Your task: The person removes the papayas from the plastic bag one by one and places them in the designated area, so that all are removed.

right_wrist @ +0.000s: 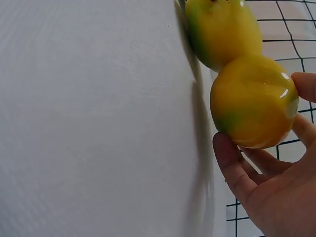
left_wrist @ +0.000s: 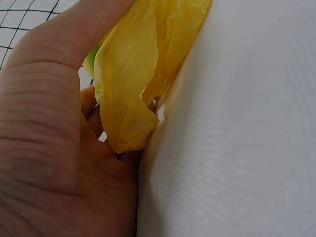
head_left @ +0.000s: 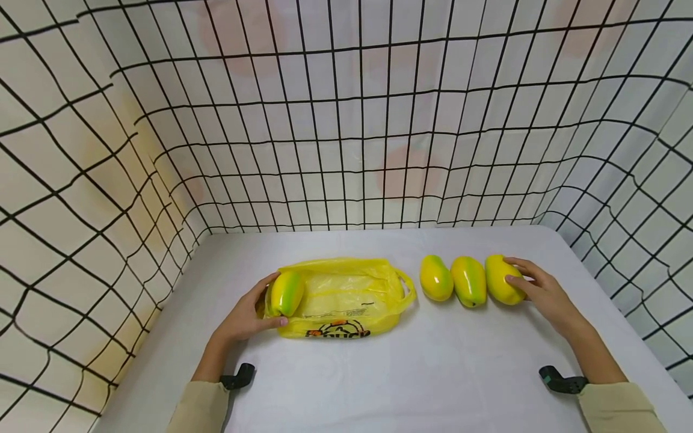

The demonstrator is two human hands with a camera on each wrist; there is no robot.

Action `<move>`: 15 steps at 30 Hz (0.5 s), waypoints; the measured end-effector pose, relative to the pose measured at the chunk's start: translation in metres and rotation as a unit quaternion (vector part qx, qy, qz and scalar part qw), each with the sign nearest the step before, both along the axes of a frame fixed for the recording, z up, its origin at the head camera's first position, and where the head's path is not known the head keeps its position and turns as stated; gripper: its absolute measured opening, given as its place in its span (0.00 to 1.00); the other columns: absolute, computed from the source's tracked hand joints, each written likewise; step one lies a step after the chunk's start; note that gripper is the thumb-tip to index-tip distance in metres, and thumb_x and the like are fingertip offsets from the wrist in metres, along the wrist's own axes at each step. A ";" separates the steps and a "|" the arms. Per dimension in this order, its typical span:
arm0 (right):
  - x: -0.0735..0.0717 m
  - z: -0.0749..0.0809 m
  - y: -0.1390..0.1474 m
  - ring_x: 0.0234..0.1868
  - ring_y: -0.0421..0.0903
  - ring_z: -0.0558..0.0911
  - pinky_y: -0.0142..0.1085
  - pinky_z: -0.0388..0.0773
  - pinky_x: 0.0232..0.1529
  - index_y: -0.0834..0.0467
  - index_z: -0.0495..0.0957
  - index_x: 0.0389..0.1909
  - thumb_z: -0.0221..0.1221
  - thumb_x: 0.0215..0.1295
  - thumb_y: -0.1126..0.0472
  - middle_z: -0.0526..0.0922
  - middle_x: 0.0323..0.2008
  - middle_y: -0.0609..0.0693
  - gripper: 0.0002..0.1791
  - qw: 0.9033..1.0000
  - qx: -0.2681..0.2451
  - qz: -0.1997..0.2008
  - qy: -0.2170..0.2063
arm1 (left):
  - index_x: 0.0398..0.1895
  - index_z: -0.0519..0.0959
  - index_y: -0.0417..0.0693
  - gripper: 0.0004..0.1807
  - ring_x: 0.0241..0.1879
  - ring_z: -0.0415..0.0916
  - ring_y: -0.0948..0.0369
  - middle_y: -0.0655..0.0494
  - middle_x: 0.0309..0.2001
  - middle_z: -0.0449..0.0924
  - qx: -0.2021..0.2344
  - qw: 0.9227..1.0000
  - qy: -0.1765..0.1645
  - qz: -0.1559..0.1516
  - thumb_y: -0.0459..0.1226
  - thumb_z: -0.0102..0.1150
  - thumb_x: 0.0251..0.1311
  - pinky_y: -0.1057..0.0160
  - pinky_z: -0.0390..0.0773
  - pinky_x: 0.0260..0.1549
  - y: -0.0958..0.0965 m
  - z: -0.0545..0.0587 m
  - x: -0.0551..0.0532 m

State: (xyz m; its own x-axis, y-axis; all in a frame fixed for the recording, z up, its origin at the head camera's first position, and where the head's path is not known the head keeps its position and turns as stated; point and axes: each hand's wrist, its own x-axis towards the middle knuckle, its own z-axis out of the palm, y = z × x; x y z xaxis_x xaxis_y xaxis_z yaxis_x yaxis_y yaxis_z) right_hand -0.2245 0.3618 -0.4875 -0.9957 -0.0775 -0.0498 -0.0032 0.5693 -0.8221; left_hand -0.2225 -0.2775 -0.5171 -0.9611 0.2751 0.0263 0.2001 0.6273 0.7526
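A yellow plastic bag (head_left: 346,294) with dark printing lies flat on the white table, its handle loop pointing right. At its left end is a glossy yellow-green mango (head_left: 287,293). My left hand (head_left: 246,313) grips that end, thumb on the near side and fingers on the far side. In the left wrist view, crumpled bag plastic (left_wrist: 131,79) fills the space between thumb and fingers. To the right, my right hand (head_left: 547,294) holds the rightmost mango (head_left: 502,279) of a row of three, its fingertips spread around the fruit, as the right wrist view also shows.
A middle mango (head_left: 468,281) and a left mango (head_left: 436,278) stand in the row, between the bag's handle and my right hand. Black grid netting (head_left: 373,138) surrounds the back and sides of the white table (head_left: 411,385). A dark wrist device (head_left: 563,381) sits at each sleeve.
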 end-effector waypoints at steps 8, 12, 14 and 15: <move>-0.002 -0.004 -0.002 0.73 0.77 0.56 0.72 0.67 0.62 0.54 0.51 0.82 0.48 0.79 0.39 0.50 0.79 0.72 0.40 1.000 0.000 -0.002 -0.022 | 0.82 0.53 0.66 0.61 0.77 0.61 0.44 0.50 0.80 0.59 0.004 1.000 0.001 -0.001 0.54 0.80 0.46 0.35 0.59 0.74 0.000 0.000 0.000; -0.003 -0.004 -0.003 0.72 0.77 0.57 0.74 0.65 0.63 0.54 0.49 0.83 0.48 0.79 0.38 0.50 0.78 0.74 0.41 1.000 0.002 -0.008 -0.028 | 0.82 0.53 0.67 0.61 0.77 0.61 0.44 0.51 0.80 0.59 0.004 1.000 -0.001 -0.001 0.55 0.80 0.46 0.35 0.59 0.74 0.000 0.000 0.000; -0.002 -0.004 -0.004 0.72 0.77 0.57 0.74 0.65 0.63 0.54 0.48 0.83 0.48 0.79 0.38 0.50 0.77 0.75 0.42 0.999 0.004 -0.010 -0.032 | 0.82 0.53 0.67 0.61 0.76 0.62 0.45 0.51 0.79 0.60 0.006 1.000 -0.001 -0.002 0.54 0.80 0.46 0.35 0.59 0.75 0.000 0.000 0.000; -0.002 -0.004 -0.004 0.72 0.77 0.57 0.75 0.65 0.63 0.55 0.48 0.83 0.48 0.79 0.38 0.51 0.77 0.75 0.42 0.999 0.004 -0.010 -0.033 | 0.82 0.53 0.67 0.61 0.76 0.62 0.44 0.50 0.79 0.60 0.006 1.000 -0.001 -0.003 0.54 0.80 0.46 0.35 0.59 0.74 0.000 0.000 0.000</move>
